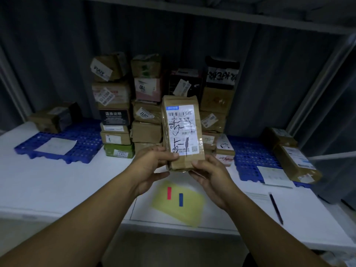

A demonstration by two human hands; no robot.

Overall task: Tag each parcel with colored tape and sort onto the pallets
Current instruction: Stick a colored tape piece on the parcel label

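Fingers (169, 156) of left hand (152, 166), right hand (210, 176) gripping parcel (181, 132), white table (57, 185), blue pallets (86, 139), dark curtain (57, 64)

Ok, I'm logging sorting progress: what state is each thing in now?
Held parcel: upright, off the table, label facing camera, no colored tape visible.
Left hand: grips its lower left.
Right hand: grips its lower right.
Red tape strip: lying on yellow sheet.
Blue tape strip: lying beside it.
Left pallet: bears dark-wrapped parcel, paper sheet.
Right pallet: bears brown parcels, printed form.
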